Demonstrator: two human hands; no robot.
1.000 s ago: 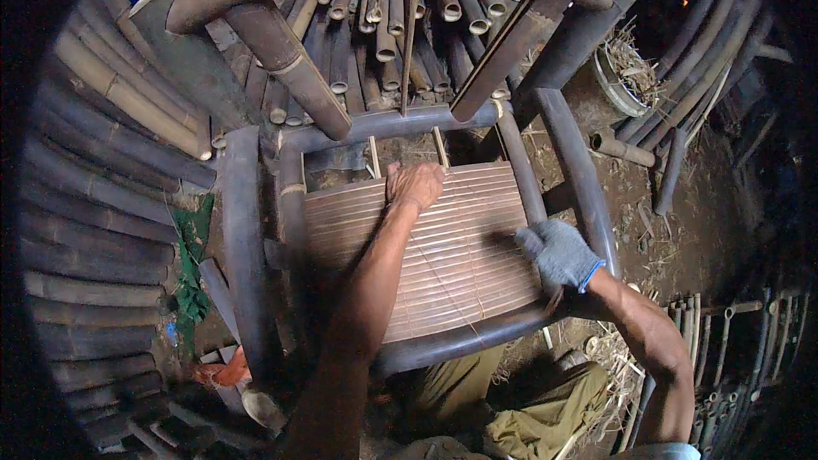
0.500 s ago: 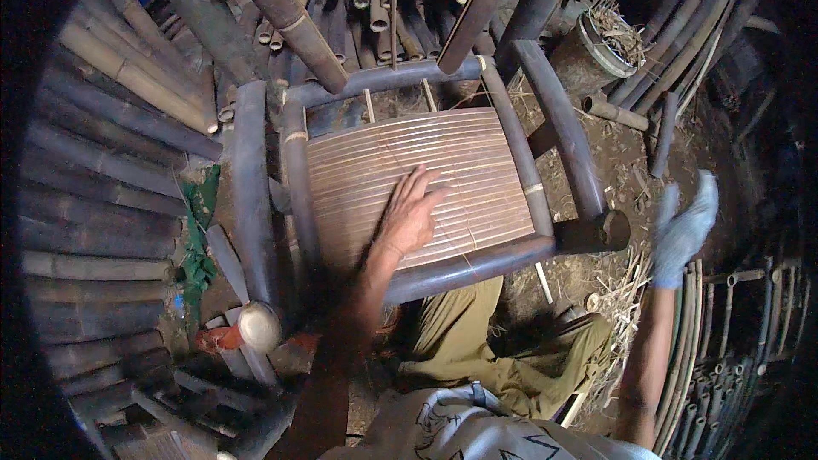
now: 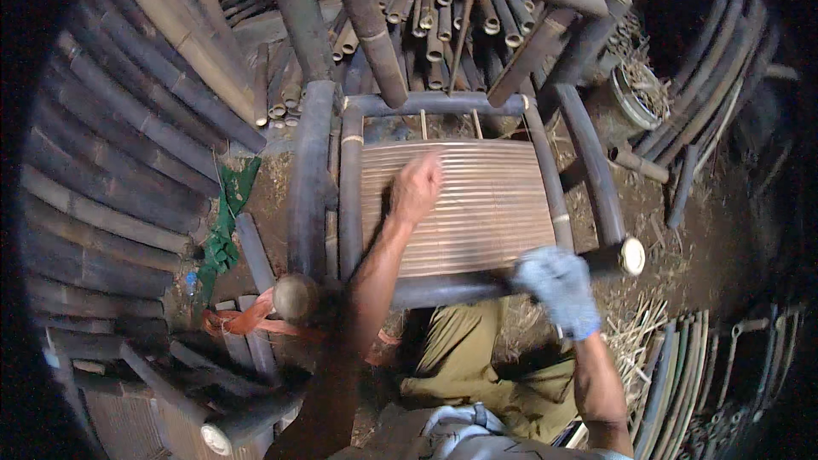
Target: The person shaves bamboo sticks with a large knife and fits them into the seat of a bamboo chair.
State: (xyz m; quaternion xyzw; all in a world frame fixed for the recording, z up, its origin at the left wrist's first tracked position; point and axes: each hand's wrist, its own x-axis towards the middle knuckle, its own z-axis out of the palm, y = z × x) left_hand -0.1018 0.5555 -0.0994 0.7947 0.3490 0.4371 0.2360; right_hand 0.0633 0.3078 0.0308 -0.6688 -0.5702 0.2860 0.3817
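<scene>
In front of me stands a dark bamboo armchair frame (image 3: 443, 104) with a seat panel of narrow bamboo slats (image 3: 486, 204). Over the left-middle of the slats is my bare left hand (image 3: 417, 186), its fingers curled in; whatever they may hold is hidden. My right hand (image 3: 555, 285), in a pale blue-grey glove, is closed at the right end of the front rail (image 3: 452, 290). Its fingers are partly hidden and I cannot tell what is in them. Two light sticks (image 3: 476, 123) show in the gap behind the slats.
Thick bamboo poles (image 3: 102, 179) line the left side, and cut tubes (image 3: 434, 25) are piled behind the chair. A bucket of shavings (image 3: 637, 98) stands at the back right. Orange strips (image 3: 247, 320) and green cloth (image 3: 226, 243) lie to the left. Another slatted bamboo piece (image 3: 119, 426) is at lower left.
My right hand has come in from the far right to the chair's front rail and closed. My left hand's fingers have curled in. The view has shifted, so the chair appears farther right and lower.
</scene>
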